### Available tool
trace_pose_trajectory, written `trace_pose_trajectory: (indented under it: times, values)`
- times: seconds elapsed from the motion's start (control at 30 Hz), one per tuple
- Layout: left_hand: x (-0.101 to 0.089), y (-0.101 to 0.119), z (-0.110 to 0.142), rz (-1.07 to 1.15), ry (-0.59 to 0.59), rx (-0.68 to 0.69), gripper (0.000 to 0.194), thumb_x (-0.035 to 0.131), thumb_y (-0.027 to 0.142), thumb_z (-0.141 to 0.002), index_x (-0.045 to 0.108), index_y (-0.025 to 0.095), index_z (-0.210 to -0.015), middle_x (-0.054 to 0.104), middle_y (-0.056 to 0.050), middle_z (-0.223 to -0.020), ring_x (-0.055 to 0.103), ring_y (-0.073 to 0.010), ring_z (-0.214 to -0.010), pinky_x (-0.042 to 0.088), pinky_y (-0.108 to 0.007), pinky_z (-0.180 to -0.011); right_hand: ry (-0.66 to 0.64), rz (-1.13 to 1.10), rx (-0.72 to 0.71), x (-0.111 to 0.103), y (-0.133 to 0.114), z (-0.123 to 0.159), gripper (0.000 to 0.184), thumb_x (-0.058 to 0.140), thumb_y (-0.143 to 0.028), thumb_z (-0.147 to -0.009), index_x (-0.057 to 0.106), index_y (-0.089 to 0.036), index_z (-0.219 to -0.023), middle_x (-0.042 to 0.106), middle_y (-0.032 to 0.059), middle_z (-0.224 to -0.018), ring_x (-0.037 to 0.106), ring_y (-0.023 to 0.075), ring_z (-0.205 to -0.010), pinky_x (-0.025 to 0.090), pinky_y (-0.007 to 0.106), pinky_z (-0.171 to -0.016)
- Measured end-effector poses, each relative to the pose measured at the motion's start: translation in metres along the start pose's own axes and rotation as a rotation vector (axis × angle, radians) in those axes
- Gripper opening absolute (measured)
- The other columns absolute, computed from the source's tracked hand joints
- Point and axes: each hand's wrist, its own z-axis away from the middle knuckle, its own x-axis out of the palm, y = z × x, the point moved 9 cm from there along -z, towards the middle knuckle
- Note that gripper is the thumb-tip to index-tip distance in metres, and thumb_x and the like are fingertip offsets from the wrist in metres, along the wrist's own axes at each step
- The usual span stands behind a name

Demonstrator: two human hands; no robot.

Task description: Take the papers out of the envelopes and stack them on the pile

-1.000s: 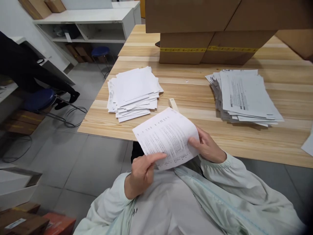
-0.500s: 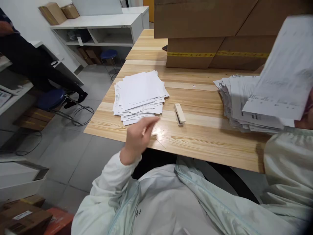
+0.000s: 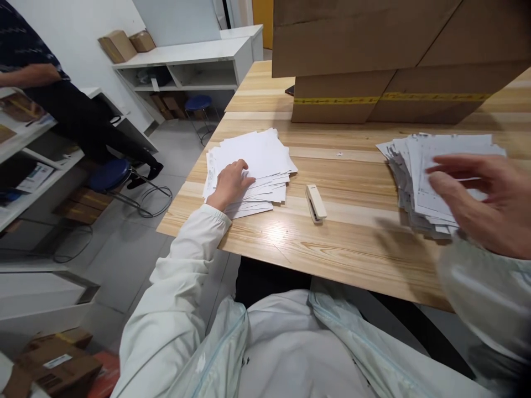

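My left hand (image 3: 232,181) rests on the near left part of a loose stack of white paper sheets (image 3: 260,152), its fingers bent but apart and nothing gripped. At the right, my right hand (image 3: 483,193) hovers over a second, thicker pile of printed papers (image 3: 427,166). Its fingers are spread and hold nothing; the hand hides part of that pile. Between the two piles lies a cream stapler (image 3: 316,203), apart from both hands.
Large cardboard boxes (image 3: 385,38) stand stacked at the back of the wooden table (image 3: 348,243). A dark flat object (image 3: 289,90) lies beside them. To the left are a blue stool (image 3: 110,174), white shelves (image 3: 182,54) and a standing person (image 3: 78,105).
My left hand has moved from the table edge forward onto the left stack. The sheet my right hand held up has been let go, and that hand has opened above the right pile.
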Motion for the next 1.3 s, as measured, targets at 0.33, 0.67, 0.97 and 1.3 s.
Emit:
trace_pose_trajectory:
  times: [0.33, 0.67, 0.97, 1.3]
  values:
    - [0.0, 0.004, 0.007, -0.038, -0.005, -0.021, 0.038, 0.059, 0.04, -0.093, 0.052, 0.019, -0.124, 0.07, -0.012, -0.114, 0.066, -0.0287, -0.106, 0.045, -0.037, -0.087, -0.843, -0.731, 0.287, 0.183, -0.109, -0.052, 0.009, 0.059, -0.016, -0.095, 0.068, -0.015, -0.094, 0.075, 0.0101, -0.096, 0.072, 0.0153, -0.085, 0.057, 0.039, -0.096]
    - [-0.001, 0.0, 0.007, -0.012, 0.077, -0.038, 0.031, 0.05, 0.037, -0.097, 0.056, 0.018, -0.122, 0.073, -0.01, -0.112, 0.067, -0.0275, -0.103, 0.043, -0.035, -0.082, -0.89, -0.672, 0.358, 0.247, -0.116, -0.072, 0.011, 0.062, -0.006, -0.091, 0.062, -0.014, -0.084, 0.072, 0.0061, -0.078, 0.066, 0.011, -0.066, 0.058, 0.026, -0.072]
    - [0.004, 0.003, 0.01, -0.003, 0.067, -0.002, 0.025, 0.05, 0.037, -0.098, 0.06, 0.02, -0.113, 0.072, -0.009, -0.115, 0.067, -0.0246, -0.102, 0.041, -0.032, -0.075, -0.859, -0.618, 0.34, 0.275, -0.111, -0.089, 0.016, 0.068, -0.009, -0.088, 0.066, -0.011, -0.072, 0.065, 0.0021, -0.064, 0.057, 0.0064, -0.055, 0.05, 0.019, -0.058]
    - [0.004, 0.002, 0.01, -0.003, 0.086, -0.002, 0.026, 0.049, 0.038, -0.099, 0.063, 0.02, -0.111, 0.073, -0.007, -0.113, 0.067, -0.0233, -0.099, 0.042, -0.033, -0.075, -0.892, -0.58, 0.29, 0.278, -0.112, -0.085, 0.015, 0.081, -0.003, -0.073, 0.069, -0.01, -0.069, 0.06, 0.0, -0.055, 0.05, 0.0063, -0.051, 0.04, 0.019, -0.049]
